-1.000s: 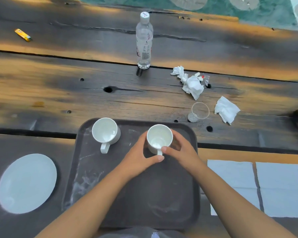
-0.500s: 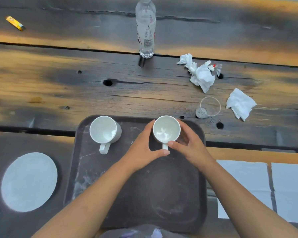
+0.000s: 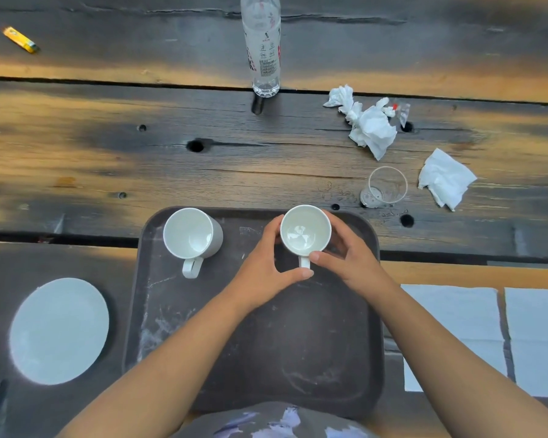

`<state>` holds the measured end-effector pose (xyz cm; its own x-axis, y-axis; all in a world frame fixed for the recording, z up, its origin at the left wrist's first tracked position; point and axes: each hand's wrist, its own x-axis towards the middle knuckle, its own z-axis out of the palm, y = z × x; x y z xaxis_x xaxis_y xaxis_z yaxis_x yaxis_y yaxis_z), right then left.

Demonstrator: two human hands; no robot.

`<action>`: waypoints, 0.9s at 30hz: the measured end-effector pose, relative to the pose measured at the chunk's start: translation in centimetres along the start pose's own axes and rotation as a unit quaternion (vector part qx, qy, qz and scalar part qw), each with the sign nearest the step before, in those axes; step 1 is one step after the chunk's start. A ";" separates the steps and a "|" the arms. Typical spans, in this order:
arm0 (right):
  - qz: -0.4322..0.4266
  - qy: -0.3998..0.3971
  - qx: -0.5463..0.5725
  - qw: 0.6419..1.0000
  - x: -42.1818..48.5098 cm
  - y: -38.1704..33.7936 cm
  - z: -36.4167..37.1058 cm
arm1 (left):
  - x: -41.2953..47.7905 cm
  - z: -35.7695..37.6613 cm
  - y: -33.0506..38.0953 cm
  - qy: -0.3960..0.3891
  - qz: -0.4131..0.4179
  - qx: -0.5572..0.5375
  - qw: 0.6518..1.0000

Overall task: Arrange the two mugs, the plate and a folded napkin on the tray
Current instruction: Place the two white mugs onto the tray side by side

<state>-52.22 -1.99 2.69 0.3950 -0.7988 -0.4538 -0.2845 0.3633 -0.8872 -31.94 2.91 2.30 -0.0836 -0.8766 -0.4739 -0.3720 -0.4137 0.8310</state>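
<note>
**Both hands on far-right mug, plate & napkin still off tray**

Left hand [image 3: 266, 273] and right hand [image 3: 350, 260] were together, cupped round the far-right mug [image 3: 305, 235] from either side. Both thumbs met near its handle, which pointed to 6 o'clock. The mug sat at approx. 1 o'clock on the tray [image 3: 314, 358], close to the far rim. Whether its base was down or just lifted couldn't be told.

The far-left mug [image 3: 192, 233] stood upright at 11 o'clock on the tray, handle also to 6, well apart from the hands. The plate [image 3: 59, 330] lay on the counter [image 3: 140, 169] off the tray at 8 o'clock. Two flat napkins [image 3: 453, 314] lay off it at 3–4 o'clock, apparently not yet folded for the tray.

Risks from here, as judgement:
- Mug so near the rim: if set on the raised lip it would likely rock or tip when released.
- A push further toward 12–1 o'clock could send it over the edge toward the clear plastic cup [image 3: 385, 186] just beyond.
- Tray surface looked scuffed and dusty, so sliding the mug instead of lifting might catch and jolt it.
- Near half of the tray should stay free for the plate and napkin; mugs drifting toward 6 would crowd them.
</note>
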 end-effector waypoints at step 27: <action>0.019 0.108 -0.107 0.988 -9.6 0.6 4.3 | -8.5 -0.4 -0.4 0.014 0.001 0.170 0.985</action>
<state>-52.38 7.96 6.12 0.1914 -0.8789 -0.4370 -0.4836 0.3030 -0.8212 -30.69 10.38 6.10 -0.0612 -0.8859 -0.4599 -0.6608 -0.3094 0.6838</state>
